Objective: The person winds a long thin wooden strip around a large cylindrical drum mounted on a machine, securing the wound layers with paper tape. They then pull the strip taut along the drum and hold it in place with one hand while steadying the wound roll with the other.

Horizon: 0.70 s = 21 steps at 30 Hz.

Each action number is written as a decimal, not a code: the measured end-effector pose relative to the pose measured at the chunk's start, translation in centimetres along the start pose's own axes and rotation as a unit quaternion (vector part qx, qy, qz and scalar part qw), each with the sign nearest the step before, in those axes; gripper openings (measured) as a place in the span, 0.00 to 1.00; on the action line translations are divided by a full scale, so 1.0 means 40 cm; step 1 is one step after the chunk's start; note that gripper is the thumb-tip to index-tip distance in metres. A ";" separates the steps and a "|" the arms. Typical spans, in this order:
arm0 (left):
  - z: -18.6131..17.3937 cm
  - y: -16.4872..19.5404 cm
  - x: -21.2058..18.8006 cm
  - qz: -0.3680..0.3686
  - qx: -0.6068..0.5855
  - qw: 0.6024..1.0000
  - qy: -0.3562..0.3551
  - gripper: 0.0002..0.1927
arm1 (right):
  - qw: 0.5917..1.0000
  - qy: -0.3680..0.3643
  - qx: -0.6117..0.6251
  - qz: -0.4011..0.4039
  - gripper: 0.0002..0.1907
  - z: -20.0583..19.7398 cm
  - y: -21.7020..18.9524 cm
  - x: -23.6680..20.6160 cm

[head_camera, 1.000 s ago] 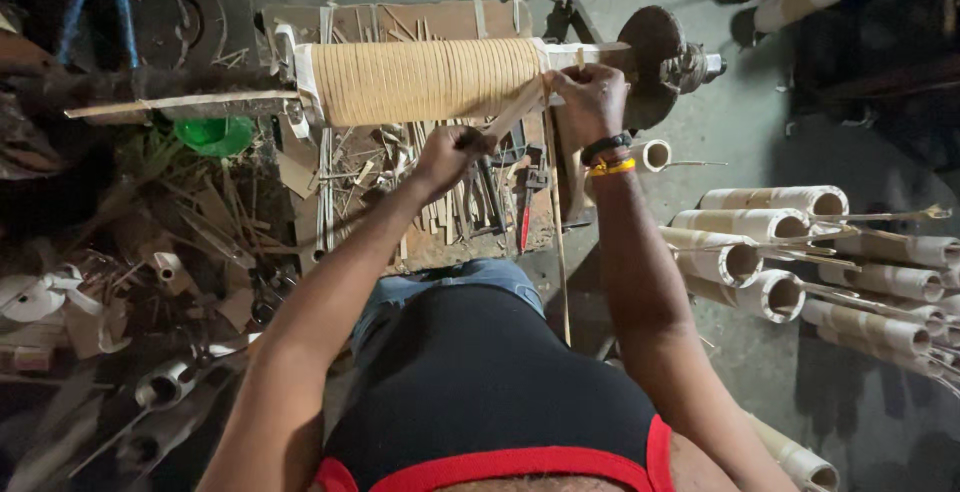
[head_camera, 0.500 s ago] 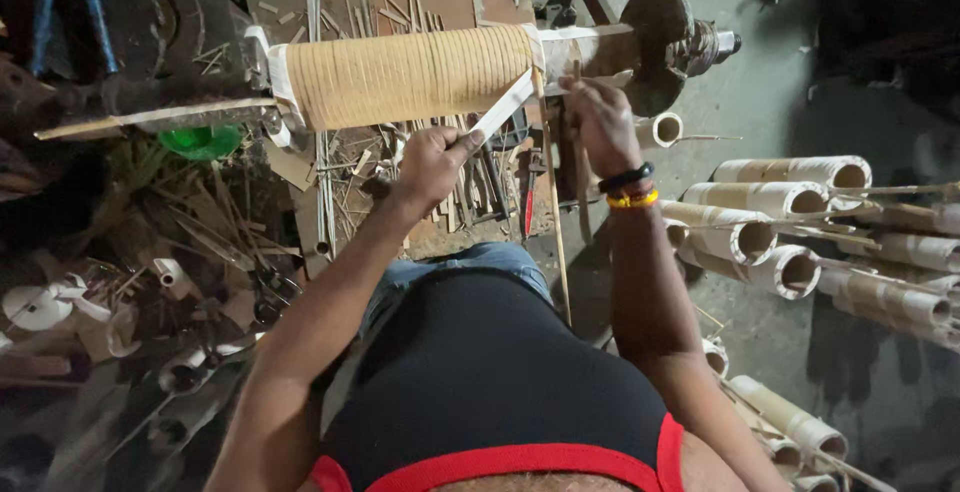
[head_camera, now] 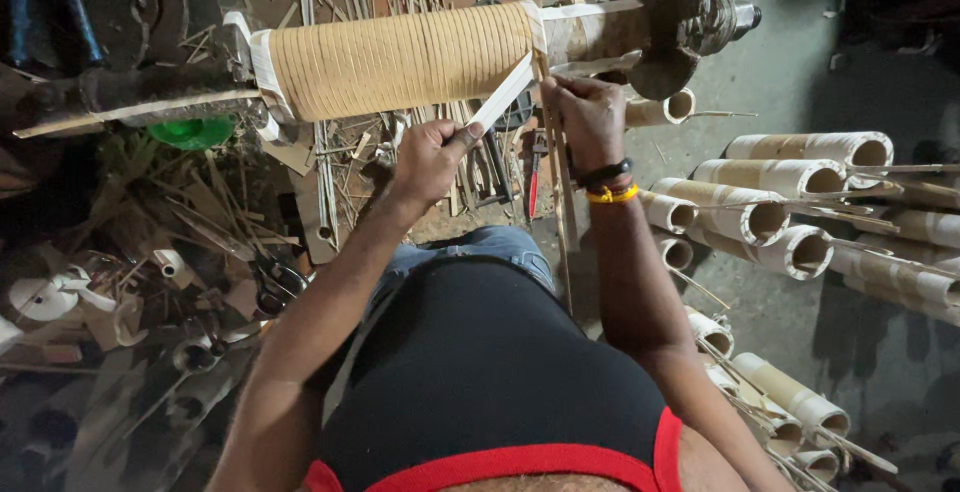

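Strip point(head_camera: 503, 98) of pale flat material, stretched taut from the right end of the roll point(head_camera: 400, 60) down and left into the left hand point(head_camera: 428, 158). Pinched there between thumb and curled fingers, all closed tight on the strip's lower end. Wound onto the roll at its upper end, just beside a white band at the roll's right edge.

Roll lying sideways across the top of the view, covered in close tan windings, mounted on a shaft point(head_camera: 610, 32) ending in a dark round disc point(head_camera: 672, 17) on the right. White wrapping also at the roll's left end.

Right hand point(head_camera: 588, 117) just right of the strip, below the shaft, fingers folded shut around a thin stick point(head_camera: 558, 192) running down from the roll toward the lap. Black band and yellow band point(head_camera: 612, 194) around that wrist.

Below the hands: blue jeans point(head_camera: 480, 247) and a black top with red trim point(head_camera: 480, 372).

Under the roll, a heap of splinters and thin slats point(head_camera: 340, 167), with a red-handled tool point(head_camera: 534, 177) among them. Green round object point(head_camera: 195, 133) at the left, beneath a long wooden bar point(head_camera: 130, 107). Scissors point(head_camera: 275, 282) amid scraps and small tubes on the left floor.

On the right, cardboard tubes point(head_camera: 800, 187) stacked on grey floor, several with thin sticks through them; more tubes near the right elbow.
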<state>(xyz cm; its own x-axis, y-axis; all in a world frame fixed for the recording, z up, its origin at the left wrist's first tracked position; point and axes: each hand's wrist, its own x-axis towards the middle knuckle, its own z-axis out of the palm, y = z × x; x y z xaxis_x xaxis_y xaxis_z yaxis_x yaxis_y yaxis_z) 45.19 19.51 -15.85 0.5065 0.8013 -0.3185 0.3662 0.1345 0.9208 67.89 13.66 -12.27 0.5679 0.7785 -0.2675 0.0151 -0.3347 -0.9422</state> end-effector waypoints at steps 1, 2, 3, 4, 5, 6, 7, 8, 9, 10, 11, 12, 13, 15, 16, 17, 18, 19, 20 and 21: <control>0.000 0.002 0.000 0.007 -0.006 1.000 0.001 0.15 | 1.000 0.002 0.007 0.010 0.08 0.000 -0.001 0.002; 0.000 0.005 -0.002 0.013 -0.011 1.000 0.001 0.14 | 1.000 0.003 0.013 0.021 0.08 0.002 -0.003 0.003; -0.001 0.007 -0.002 0.018 -0.018 1.000 0.000 0.13 | 0.999 0.005 0.019 0.033 0.09 0.002 -0.007 0.000; -0.002 0.009 -0.003 0.013 -0.017 1.000 -0.005 0.14 | 0.998 0.003 0.040 0.058 0.08 0.001 -0.012 -0.001; -0.002 0.011 -0.004 0.009 -0.018 1.000 -0.010 0.14 | 0.995 0.000 0.060 0.081 0.08 -0.001 -0.019 -0.002; -0.002 0.013 -0.004 0.005 -0.018 1.000 -0.015 0.14 | 0.991 -0.003 0.081 0.105 0.08 -0.003 -0.025 -0.007; -0.002 0.013 -0.005 0.003 -0.014 1.000 -0.015 0.14 | 0.994 -0.012 0.064 0.088 0.08 -0.004 -0.031 -0.010; -0.002 0.014 -0.005 0.003 -0.011 1.000 -0.014 0.15 | 0.996 -0.020 0.046 0.071 0.08 -0.007 -0.037 -0.011; -0.001 0.013 -0.005 0.003 -0.008 1.000 -0.013 0.15 | 0.998 -0.030 0.029 0.052 0.09 -0.008 -0.040 -0.012; 0.001 0.013 -0.006 0.019 -0.022 1.000 -0.006 0.14 | 0.998 -0.029 0.024 0.054 0.09 -0.010 -0.043 -0.010; 0.002 0.012 -0.005 0.033 -0.036 0.999 -0.002 0.13 | 0.998 -0.028 0.018 0.059 0.09 -0.009 -0.043 -0.009; 0.004 0.011 -0.005 0.046 -0.050 0.998 0.002 0.12 | 0.998 -0.026 0.012 0.064 0.09 -0.008 -0.042 -0.006; 0.006 0.009 -0.005 0.040 -0.053 0.998 -0.003 0.14 | 0.999 -0.019 0.021 0.046 0.08 -0.007 -0.039 -0.003; 0.010 0.007 -0.003 0.031 -0.057 0.998 -0.011 0.16 | 0.999 -0.006 0.039 0.005 0.06 0.002 -0.034 0.010; 0.011 0.006 -0.002 0.036 -0.052 0.998 -0.007 0.16 | 1.000 -0.001 0.004 -0.016 0.06 0.002 -0.030 0.009; 0.012 0.005 -0.002 0.042 -0.048 0.998 -0.003 0.16 | 0.999 0.004 -0.031 -0.038 0.06 0.003 -0.027 0.011; 0.011 0.006 0.000 0.051 -0.042 0.998 0.003 0.16 | 0.996 0.009 -0.066 -0.063 0.06 0.004 -0.026 0.015; 0.010 0.006 0.001 0.039 -0.040 0.998 0.000 0.15 | 0.987 0.016 -0.131 -0.088 0.06 0.003 -0.026 0.017; 0.009 0.008 0.001 0.026 -0.037 0.999 -0.005 0.14 | 0.974 0.024 -0.195 -0.112 0.06 0.002 -0.027 0.019; 0.008 0.010 0.002 0.010 -0.036 0.999 -0.012 0.14 | 0.956 0.033 -0.260 -0.132 0.06 0.000 -0.028 0.019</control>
<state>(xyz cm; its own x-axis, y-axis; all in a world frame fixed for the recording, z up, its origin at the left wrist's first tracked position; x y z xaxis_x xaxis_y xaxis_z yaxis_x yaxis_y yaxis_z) 45.61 19.44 -15.59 0.5316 0.7903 -0.3046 0.2996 0.1609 0.9404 68.30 14.63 -11.43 0.5381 0.8429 -0.0049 0.5621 -0.3631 -0.7431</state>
